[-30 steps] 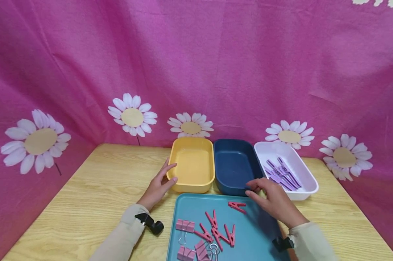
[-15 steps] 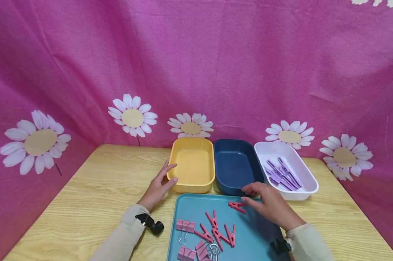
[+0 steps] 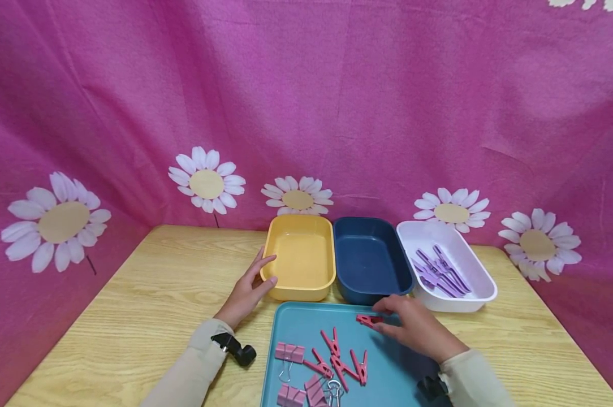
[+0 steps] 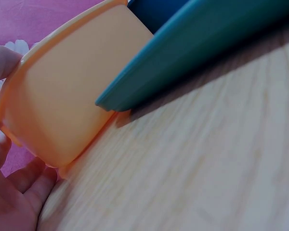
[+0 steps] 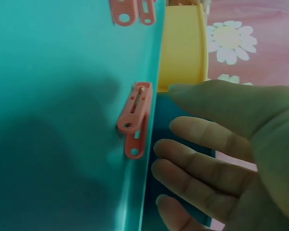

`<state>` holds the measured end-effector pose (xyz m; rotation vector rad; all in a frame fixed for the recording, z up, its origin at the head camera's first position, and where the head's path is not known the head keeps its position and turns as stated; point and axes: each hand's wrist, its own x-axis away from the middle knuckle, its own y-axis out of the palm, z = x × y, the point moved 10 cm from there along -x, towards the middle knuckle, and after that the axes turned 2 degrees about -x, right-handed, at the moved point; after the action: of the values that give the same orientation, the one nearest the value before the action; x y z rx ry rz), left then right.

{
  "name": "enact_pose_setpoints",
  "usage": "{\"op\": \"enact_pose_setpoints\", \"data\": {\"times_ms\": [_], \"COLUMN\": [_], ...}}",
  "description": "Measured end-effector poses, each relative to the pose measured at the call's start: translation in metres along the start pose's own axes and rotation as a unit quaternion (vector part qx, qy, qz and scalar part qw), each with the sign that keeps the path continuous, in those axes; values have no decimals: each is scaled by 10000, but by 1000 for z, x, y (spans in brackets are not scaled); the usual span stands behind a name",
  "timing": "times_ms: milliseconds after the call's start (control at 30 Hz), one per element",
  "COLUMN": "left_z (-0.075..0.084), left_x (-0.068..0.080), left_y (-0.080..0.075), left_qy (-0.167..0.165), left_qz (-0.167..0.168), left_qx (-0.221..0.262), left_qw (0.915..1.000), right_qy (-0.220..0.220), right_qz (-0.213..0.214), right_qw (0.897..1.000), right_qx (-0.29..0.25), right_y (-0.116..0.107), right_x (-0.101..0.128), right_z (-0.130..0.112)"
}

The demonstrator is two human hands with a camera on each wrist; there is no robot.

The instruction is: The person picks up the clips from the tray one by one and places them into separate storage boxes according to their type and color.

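A magenta daisy-print cloth hung behind the wood-grain counter; on the counter lay a teal tray, cut off by the head view's lower edge; just beyond the tray, a yellow basin sat at its eleven o'clock, a navy basin at twelve, a white basin between one and two; the left hand gripped the yellow basin's rim at eight o'clock; the right hand, thumb and fingers parted, hovered at the tray's two o'clock; slender purple pieces lay in the white basin; pink binder clips lay toward the tray's eight o'clock; a lone red clothespin lay inside the tray's far edge at twelve, near the right hand's fingertips; four more clothespins lay at seven o'clock from it.
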<state>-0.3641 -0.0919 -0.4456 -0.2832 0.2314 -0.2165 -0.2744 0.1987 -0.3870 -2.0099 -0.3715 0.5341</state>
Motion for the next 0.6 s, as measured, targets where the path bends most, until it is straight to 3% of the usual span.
{"op": "enact_pose_setpoints", "data": {"times_ms": [167, 400, 600], "left_z": [0, 0, 0], "left_x": [0, 0, 1], "left_y": [0, 0, 1], "left_qy": [-14, 3, -10], "left_qz": [-6, -7, -5], "left_qx": [-73, -87, -46], "left_qw": [10000, 10000, 10000], "right_qy": [-88, 131, 75], "right_qz": [-121, -400, -392], "right_qw": [9999, 9991, 9992], "right_qx": [51, -7, -20], "right_y": [6, 14, 16], "right_x": [-1, -2, -3], "right_z": [2, 7, 7]}}
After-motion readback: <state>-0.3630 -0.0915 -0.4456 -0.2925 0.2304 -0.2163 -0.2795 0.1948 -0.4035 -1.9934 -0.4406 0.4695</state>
